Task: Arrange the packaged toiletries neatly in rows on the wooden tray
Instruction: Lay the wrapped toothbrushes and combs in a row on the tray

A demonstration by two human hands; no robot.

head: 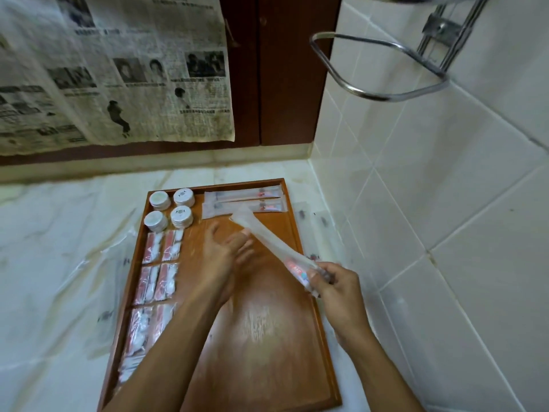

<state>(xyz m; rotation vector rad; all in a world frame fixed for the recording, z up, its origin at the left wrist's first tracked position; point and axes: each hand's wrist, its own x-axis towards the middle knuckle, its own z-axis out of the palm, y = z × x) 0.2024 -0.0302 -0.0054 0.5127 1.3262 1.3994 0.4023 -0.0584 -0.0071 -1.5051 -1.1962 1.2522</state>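
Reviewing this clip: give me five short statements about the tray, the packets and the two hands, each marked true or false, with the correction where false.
1. Four round white jars sit in the tray's far left corner. True.
2. The right hand is empty. False: it holds one end of a long clear packet in its grip.
3. Two long packets already lie side by side along the far edge of the wooden tray. True.
4. The left hand grips a jar. False: it holds no jar; it reaches over the tray, its fingertips at the long packet.
5. The red-and-white sachets are lined up along the tray's right side. False: they run down the left side.
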